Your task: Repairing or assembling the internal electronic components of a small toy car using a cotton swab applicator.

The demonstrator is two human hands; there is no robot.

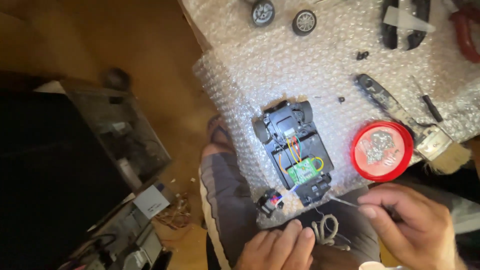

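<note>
A small black toy car chassis (pixel 295 147) lies on bubble wrap (pixel 310 65), with a green circuit board (pixel 302 172) and orange, red and yellow wires showing. A little motor part (pixel 270 202) hangs off its near end by thin wires. My right hand (pixel 410 225) pinches a thin metal tool (pixel 345 201) whose tip points at the chassis's near end. My left hand (pixel 277 247) rests flat on my lap beside a loose coil of solder wire (pixel 325 230), holding nothing.
A red round lid (pixel 382 150) holds small screws. Two loose wheels (pixel 262 12) (pixel 304 22), a black car part (pixel 405 22), a brush (pixel 440 147) and small screws lie on the wrap. A dark box (pixel 120 130) and cables sit on the floor at left.
</note>
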